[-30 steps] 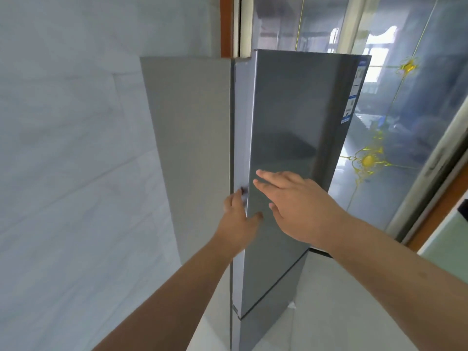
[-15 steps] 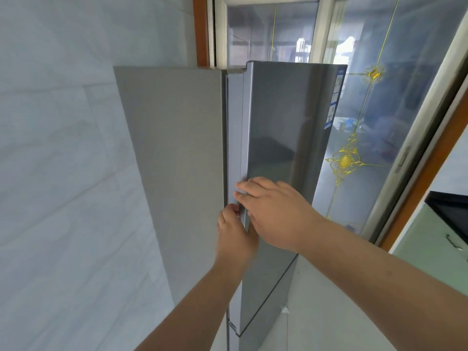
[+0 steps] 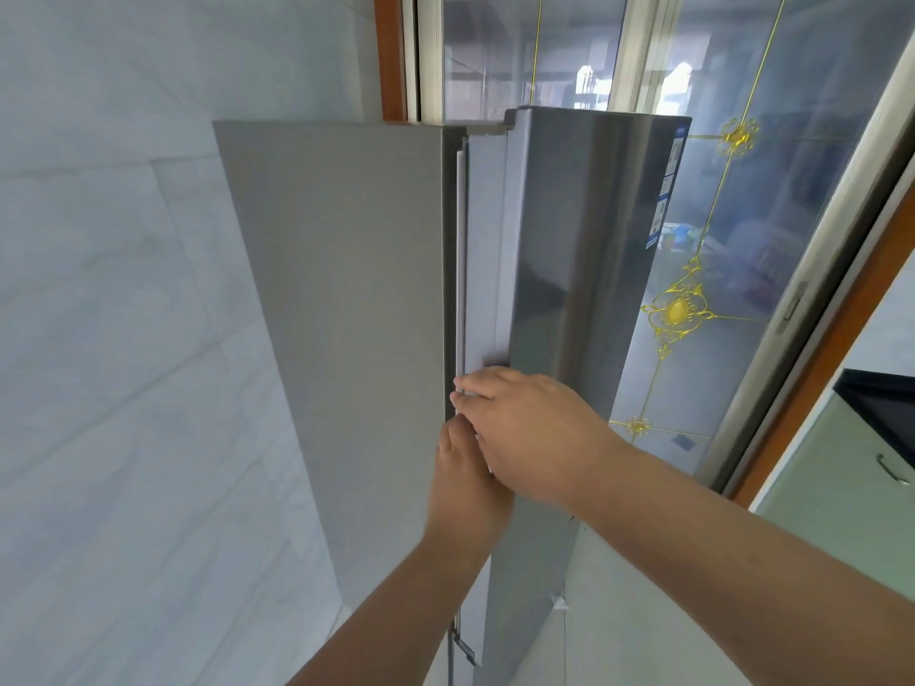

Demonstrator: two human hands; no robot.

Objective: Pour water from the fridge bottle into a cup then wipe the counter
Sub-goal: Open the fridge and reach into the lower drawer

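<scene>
A tall grey fridge [image 3: 346,299] stands against the white tiled wall. Its upper door [image 3: 574,230] is ajar by a narrow gap, and the door's white inner edge [image 3: 485,240] shows. My left hand [image 3: 465,482] grips the door's opening edge from below, its fingers hidden behind the edge and under my other hand. My right hand [image 3: 530,428] lies just above it on the same edge, with its fingers stretched across to the gap. The fridge's inside is hidden, so no bottle or cup shows.
Behind the fridge is a glass sliding door [image 3: 718,299] with gold ornaments and a brown frame. A pale green cabinet [image 3: 841,507] with a metal handle and a dark counter top [image 3: 886,408] stand at the right edge. The lower fridge door [image 3: 520,611] is closed.
The upper fridge door has swung further from the body, widening the gap. My right hand slid left from the door front to its edge, above my left hand.
</scene>
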